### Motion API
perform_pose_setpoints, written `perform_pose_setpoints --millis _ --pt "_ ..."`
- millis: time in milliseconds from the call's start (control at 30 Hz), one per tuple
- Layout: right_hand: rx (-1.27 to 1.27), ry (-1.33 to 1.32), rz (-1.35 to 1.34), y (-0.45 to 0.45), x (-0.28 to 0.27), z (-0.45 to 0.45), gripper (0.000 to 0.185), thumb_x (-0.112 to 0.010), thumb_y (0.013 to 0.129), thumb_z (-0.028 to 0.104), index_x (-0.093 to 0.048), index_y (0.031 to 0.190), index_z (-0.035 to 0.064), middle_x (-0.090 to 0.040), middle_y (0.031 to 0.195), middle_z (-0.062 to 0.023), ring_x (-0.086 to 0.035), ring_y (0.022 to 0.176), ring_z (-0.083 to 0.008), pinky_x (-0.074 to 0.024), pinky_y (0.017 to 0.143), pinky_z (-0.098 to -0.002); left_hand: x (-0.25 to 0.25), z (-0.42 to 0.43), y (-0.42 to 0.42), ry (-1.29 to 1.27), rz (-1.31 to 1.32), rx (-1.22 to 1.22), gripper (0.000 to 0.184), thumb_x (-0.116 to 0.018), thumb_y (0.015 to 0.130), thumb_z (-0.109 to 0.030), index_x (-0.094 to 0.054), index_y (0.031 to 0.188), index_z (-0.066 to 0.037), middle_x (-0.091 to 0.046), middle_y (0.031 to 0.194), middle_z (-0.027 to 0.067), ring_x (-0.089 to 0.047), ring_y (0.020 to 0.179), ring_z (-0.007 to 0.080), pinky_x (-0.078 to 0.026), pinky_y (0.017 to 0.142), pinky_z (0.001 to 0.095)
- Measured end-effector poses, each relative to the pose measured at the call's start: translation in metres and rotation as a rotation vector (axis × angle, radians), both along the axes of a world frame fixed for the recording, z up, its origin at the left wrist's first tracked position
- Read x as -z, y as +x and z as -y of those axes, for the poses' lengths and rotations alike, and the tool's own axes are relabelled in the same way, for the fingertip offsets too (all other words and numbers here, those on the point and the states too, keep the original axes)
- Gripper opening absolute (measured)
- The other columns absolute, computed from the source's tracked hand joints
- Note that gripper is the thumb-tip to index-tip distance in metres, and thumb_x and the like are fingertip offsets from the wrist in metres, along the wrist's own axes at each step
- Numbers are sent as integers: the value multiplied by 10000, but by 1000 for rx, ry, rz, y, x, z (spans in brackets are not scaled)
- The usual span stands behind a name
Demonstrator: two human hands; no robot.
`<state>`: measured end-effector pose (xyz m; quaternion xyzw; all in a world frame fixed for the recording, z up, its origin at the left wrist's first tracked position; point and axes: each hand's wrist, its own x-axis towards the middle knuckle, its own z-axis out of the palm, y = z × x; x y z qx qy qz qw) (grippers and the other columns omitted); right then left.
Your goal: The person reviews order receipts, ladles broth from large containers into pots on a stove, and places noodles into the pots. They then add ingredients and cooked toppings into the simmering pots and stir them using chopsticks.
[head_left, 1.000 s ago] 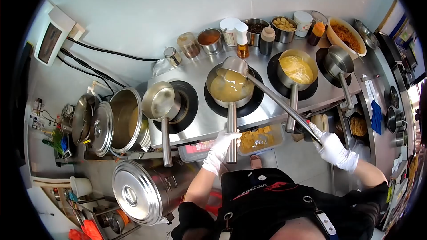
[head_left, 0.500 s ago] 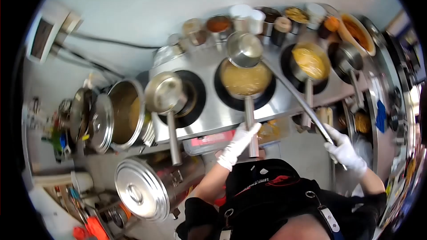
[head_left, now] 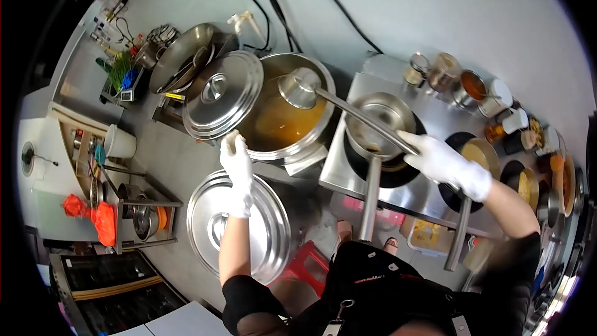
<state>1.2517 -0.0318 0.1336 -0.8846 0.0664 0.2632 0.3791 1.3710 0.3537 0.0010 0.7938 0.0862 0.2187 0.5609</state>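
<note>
My right hand (head_left: pixel 438 162), in a white glove, is closed around the long metal handle of a ladle. The ladle's bowl (head_left: pixel 300 89) hangs over the mouth of a large stockpot (head_left: pixel 326 127) holding brownish broth (head_left: pixel 283 126). A round metal pot lid (head_left: pixel 208 107) leans across the left side of that pot. At the lid's lower right edge, my gloved left hand (head_left: pixel 236 162) has its fingers curled on the rim; the exact grip is partly hidden. Below the ladle handle, a saucepan (head_left: pixel 380 112) with a long handle sits on a burner.
Another large pot with its lid (head_left: pixel 255 242) on stands below my left arm, beside a red stool (head_left: pixel 308 264). More saucepans (head_left: pixel 482 152) and seasoning containers (head_left: pixel 472 85) line the steel stove (head_left: pixel 367 84) on the right. A wok (head_left: pixel 180 56) leans farther back.
The view has swung left. My left hand has left the middle saucepan's handle and is now at the pot lid. The ladle has moved from above the middle saucepan to over the stockpot.
</note>
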Motion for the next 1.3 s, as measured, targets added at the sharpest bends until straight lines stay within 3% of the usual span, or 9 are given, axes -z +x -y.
perform_pose_setpoints --millis 200,467,533,733,933,967,1133,1200,1300 --pt "-319 -454 247 165 129 -111 348 -406 874 35 -525 1194 -26 -644 940 -237 -630 867 -393 -502 757 -450 67 -106 133 816 33 -137 273 -666 785 -161 -643 1027 -36 -630 963 146 -596 885 334 -484 803 400" --pt "-386 -545 140 216 182 -157 369 -437 877 32 -492 1236 -35 -656 881 -207 -641 851 -371 -512 716 -453 89 -147 222 938 -72 -160 391 -664 788 -200 -594 1147 -64 -595 1193 82 -522 1096 298 -443 923 389" --pt "-321 -515 189 215 186 -158 231 -483 846 38 -581 1045 -28 -662 842 -198 -653 819 -366 -518 684 -441 92 -151 236 951 -154 -140 415 -651 801 -224 -578 1185 -84 -580 1230 71 -508 1133 294 -432 935 403" --pt "-249 -433 70 203 152 -144 372 -445 850 31 -521 1210 -20 -642 1002 -210 -613 975 -359 -493 813 -433 96 -145 259 924 -333 -98 478 -629 808 -299 -554 1237 -103 -577 1249 49 -500 1155 268 -408 960 407" --pt "-26 -82 -64 168 107 -116 504 -483 870 47 -397 1365 6 -619 747 -193 -580 497 -232 -485 472 -346 89 -128 256 897 -394 -49 442 -631 803 -292 -584 1204 -112 -607 1198 70 -506 1156 269 -407 970 405" --pt "115 43 -169 158 98 -110 522 -516 867 35 -414 1377 67 -496 560 -45 -469 411 -130 -386 372 -283 92 -128 257 900 -387 -40 442 -631 803 -292 -584 1204 -112 -607 1198 70 -506 1156 269 -407 970 405" --pt "276 503 -386 117 73 -70 489 -495 888 30 -421 1371 49 -482 685 1 -419 440 -61 -346 378 -211 109 -136 256 953 -304 -21 463 -640 796 -308 -578 1213 -118 -549 1286 74 -460 1223 289 -389 1005 428" --pt "279 592 -374 91 53 -55 273 -494 895 55 -535 1160 2 -470 681 -2 -423 437 -66 -347 368 -217 99 -130 249 894 -308 5 408 -645 787 -288 -615 1150 -106 -587 1207 88 -490 1179 302 -428 951 415" --pt "383 757 -405 38 21 -26 478 -523 880 31 -442 1352 39 -498 690 -12 -417 448 -65 -332 379 -210 97 -137 252 908 -273 43 391 -628 796 -270 -618 1145 -92 -609 1150 132 -540 1104 332 -441 924 424"
